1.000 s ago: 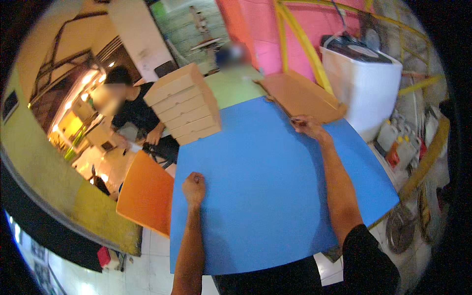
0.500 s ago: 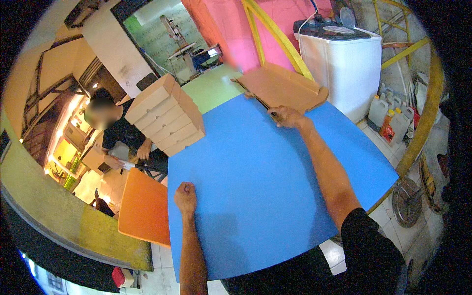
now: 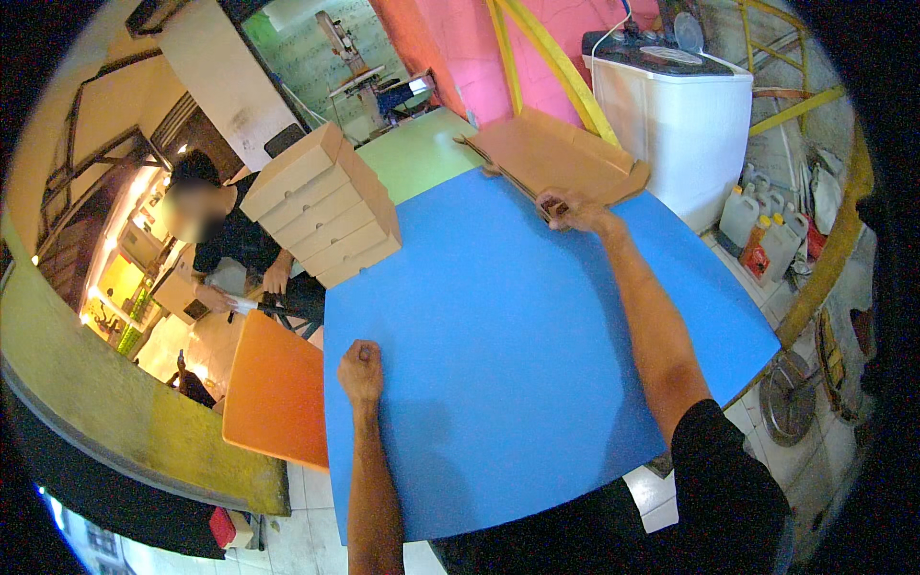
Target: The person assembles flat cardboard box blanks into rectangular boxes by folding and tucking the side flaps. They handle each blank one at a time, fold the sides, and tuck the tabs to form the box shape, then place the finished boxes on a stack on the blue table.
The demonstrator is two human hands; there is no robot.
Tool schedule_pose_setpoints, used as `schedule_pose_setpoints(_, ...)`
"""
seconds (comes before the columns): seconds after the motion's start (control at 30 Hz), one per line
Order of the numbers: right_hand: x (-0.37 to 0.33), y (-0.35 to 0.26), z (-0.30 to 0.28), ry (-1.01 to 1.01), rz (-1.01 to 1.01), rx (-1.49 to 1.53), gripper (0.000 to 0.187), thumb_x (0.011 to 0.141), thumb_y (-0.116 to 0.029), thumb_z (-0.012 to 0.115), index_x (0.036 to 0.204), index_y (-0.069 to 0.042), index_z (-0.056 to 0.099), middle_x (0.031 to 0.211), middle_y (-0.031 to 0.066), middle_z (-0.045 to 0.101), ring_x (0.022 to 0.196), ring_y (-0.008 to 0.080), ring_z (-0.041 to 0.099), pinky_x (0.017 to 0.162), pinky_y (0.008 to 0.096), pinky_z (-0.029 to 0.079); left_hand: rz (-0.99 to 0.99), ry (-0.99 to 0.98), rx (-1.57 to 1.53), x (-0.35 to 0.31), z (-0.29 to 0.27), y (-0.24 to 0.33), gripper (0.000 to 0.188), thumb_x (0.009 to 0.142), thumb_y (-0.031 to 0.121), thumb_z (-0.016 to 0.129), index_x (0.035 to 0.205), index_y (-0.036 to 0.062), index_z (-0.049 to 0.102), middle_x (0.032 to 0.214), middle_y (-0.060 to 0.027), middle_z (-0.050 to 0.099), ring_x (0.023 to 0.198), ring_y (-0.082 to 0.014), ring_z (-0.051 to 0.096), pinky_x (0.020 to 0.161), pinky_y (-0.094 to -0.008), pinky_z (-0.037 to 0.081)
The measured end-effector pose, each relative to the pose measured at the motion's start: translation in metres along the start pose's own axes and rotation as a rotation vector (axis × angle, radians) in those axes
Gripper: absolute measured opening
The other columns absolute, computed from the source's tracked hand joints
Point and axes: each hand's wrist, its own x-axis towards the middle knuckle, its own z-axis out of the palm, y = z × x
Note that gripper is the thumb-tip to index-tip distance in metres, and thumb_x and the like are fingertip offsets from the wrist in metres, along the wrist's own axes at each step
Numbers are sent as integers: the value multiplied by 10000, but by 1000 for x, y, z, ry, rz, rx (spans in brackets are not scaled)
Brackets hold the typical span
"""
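My right hand point(image 3: 578, 212) reaches to the far right side of the blue tabletop point(image 3: 498, 355). Its fingers are curled at the near left corner of a flat brown cardboard box blank point(image 3: 561, 158) and appear to grip its edge. The exact finger contact is partly hidden by the hand itself. Resting near the table's left edge is my left hand point(image 3: 361, 372), closed in a loose fist with nothing visible in it. Beyond it, several closed brown cardboard boxes point(image 3: 326, 211) stand stacked at the table's far left.
A pale green table point(image 3: 417, 149) adjoins the far edge. An orange chair point(image 3: 278, 388) stands at the left, with a seated person point(image 3: 244, 230) behind it. To the right are a white washing machine point(image 3: 671, 134), plastic jugs point(image 3: 767, 230) and a yellow metal frame point(image 3: 565, 72).
The view has shifted slightly. My right hand stays at the cardboard's near corner, its fingers turned a little. My left hand remains closed by the left edge.
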Motion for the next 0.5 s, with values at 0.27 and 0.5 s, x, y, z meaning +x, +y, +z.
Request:
schedule_pose_setpoints(0.27,-5,3,-3,-31,45,238,454,780,-29,704,1213,-113,595,1042,36,635,938,168,576,814,329,530,-48,-35,3,2,-2,4,160,832,240,647,835,87,696,703,-140,666,653,-331,649,593,-436,473)
schedule_pose_setpoints(0.5,-12,1,-2,26,208,382,445,751,-73,733,1182,-98,625,1144,43,665,1060,209,609,977,350,468,-45,-29,-28,-6,-7,6,151,834,231,651,852,91,704,713,-131,674,662,-319,657,603,-426,482)
